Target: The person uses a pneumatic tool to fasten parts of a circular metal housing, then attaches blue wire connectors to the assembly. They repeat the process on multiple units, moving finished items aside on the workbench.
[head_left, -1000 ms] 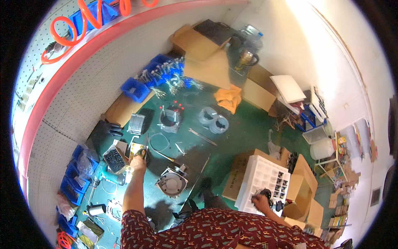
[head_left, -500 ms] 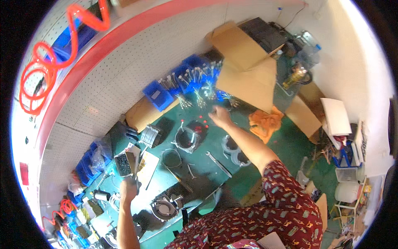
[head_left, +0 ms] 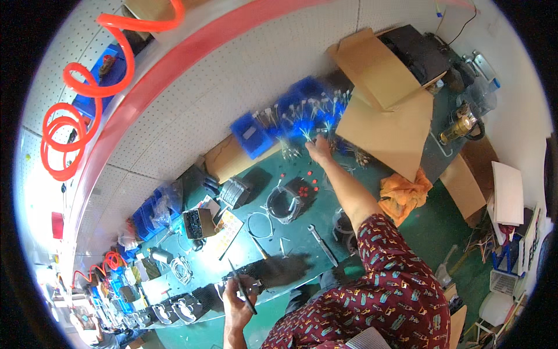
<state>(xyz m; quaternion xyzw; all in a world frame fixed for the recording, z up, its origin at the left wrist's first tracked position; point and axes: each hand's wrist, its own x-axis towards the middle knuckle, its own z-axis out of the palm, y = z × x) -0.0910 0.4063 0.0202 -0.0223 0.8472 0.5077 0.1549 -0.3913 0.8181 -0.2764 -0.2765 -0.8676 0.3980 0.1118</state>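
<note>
My left hand point(head_left: 237, 302) is closed around a slender dark pointed tool point(head_left: 246, 295), tilted across the fingers, at the table's near edge. Behind that hand sits a metal fan-like part point(head_left: 256, 285), mostly covered. At the back, my right hand point(head_left: 318, 150) has its fingers pinched at a bundle of thin wires with white connectors point(head_left: 306, 131), in front of the blue bins point(head_left: 251, 134). More wire bundles point(head_left: 289, 150) hang over the bins' front edges. Small red pieces point(head_left: 303, 191) lie on the green table nearer me, beside a round metal housing point(head_left: 283, 203).
An open cardboard box point(head_left: 372, 70) with a loose flap stands back right, an orange cloth point(head_left: 404, 195) below it. A wrench point(head_left: 323, 245), a wire ring point(head_left: 260, 225), a small box of dark pieces point(head_left: 199, 223) and a ribbed metal part point(head_left: 235, 193) lie about. A red coiled hose point(head_left: 87, 87) hangs upper left.
My left hand has come from beside the small box toward the table's near edge with the tool. My right hand has moved in to the wire bundles. The whole view has shifted.
</note>
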